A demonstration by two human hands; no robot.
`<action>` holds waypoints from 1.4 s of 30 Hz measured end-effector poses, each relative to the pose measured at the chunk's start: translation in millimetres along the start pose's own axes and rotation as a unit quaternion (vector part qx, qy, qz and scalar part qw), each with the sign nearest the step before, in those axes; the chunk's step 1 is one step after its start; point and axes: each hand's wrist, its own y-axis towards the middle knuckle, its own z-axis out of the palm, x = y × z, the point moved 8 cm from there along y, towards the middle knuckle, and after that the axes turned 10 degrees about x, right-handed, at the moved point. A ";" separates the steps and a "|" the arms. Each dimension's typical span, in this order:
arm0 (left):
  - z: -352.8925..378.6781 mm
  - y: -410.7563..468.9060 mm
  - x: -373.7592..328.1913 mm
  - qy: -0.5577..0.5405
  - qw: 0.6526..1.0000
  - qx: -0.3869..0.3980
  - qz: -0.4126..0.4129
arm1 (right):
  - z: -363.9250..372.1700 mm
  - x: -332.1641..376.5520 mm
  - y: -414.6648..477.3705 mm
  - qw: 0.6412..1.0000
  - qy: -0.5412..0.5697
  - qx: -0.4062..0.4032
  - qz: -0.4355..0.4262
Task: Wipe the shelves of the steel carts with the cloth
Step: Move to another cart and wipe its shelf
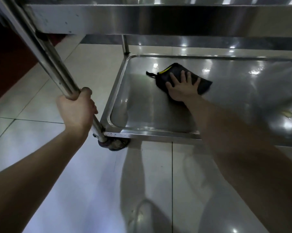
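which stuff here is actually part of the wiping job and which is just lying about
Part of the job:
- dark cloth, pressed flat under the right hand
- bottom shelf of the steel cart
- cart post, gripped by the left hand
- upper shelf

Just lying about:
- small yellowish scrap on the shelf, right side
- tiled floor

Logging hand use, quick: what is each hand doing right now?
Left hand: closed around the cart post.
Right hand: open, flat on the dark cloth on the bottom shelf.
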 end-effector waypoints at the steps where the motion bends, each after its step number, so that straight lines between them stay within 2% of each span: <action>1: 0.1 0.0 -0.6 0.002 1.000 -0.001 0.002 | 3.6 29.2 -0.9 1.000 -0.009 0.003 -0.021; 6: -0.6 -1.4 -1.4 0.017 1.000 -0.003 -0.004 | 49.1 174.4 -47.8 0.986 -0.069 0.031 -0.147; 9: -0.7 -1.1 -3.7 0.031 0.999 0.003 -0.013 | 69.1 204.2 -78.5 0.975 -0.088 0.039 -0.202; 14: 0.8 0.4 -7.5 0.052 0.997 0.050 -0.026 | 56.7 159.0 -92.7 0.970 -0.069 0.038 -0.232; 17: -3.8 -1.9 -5.1 0.126 0.990 0.023 -0.050 | 43.6 92.3 -91.8 0.985 -0.045 0.010 -0.169; 19: -17.9 -22.2 6.9 0.182 0.977 -0.033 -0.109 | 32.8 38.5 -89.3 0.995 -0.022 -0.006 -0.102; 21: -23.9 -63.4 29.6 0.251 0.950 -0.037 -0.185 | 22.0 -10.7 -88.3 0.999 -0.001 -0.019 -0.040; 23: 1.9 -105.9 49.7 0.352 0.916 0.088 -0.172 | 14.0 -45.3 -89.1 0.999 0.020 -0.034 0.013; 25: 46.7 -129.3 49.9 0.428 0.874 0.223 -0.053 | 11.8 -58.4 -89.7 0.997 0.028 -0.047 0.048; 27: 95.8 -131.0 30.1 0.516 0.794 0.303 0.106 | 13.7 -52.8 -90.0 0.996 0.020 -0.054 0.063; 28: 118.9 -127.9 23.0 0.555 0.747 0.330 0.159 | 14.8 -48.1 -90.8 0.997 0.015 -0.051 0.064; 29: 137.6 -121.2 19.4 0.579 0.716 0.349 0.174 | 16.2 -43.2 -92.5 0.997 0.010 -0.045 0.058; 31: 162.5 -106.7 21.4 0.592 0.697 0.389 0.117 | 19.3 -35.4 -98.9 1.000 -0.006 -0.024 0.016; 33: 178.6 -98.0 30.7 0.580 0.683 0.439 0.063 | 24.5 -30.4 -111.5 0.997 -0.037 0.001 -0.066; 36: 188.5 -85.9 37.3 0.592 0.643 0.485 0.042 | 27.3 -36.9 -132.6 0.978 -0.065 0.013 -0.200; 38: 189.9 -77.6 39.2 0.613 0.624 0.484 0.031 | 22.3 -56.8 -138.5 0.967 -0.065 0.021 -0.247; 40: 191.9 -73.7 40.8 0.632 0.613 0.472 0.029 | 12.4 -90.7 -130.6 0.970 -0.055 0.027 -0.236; 42: 193.4 -75.0 41.2 0.642 0.607 0.468 0.034 | -5.4 -140.9 -110.8 0.987 -0.048 0.008 -0.155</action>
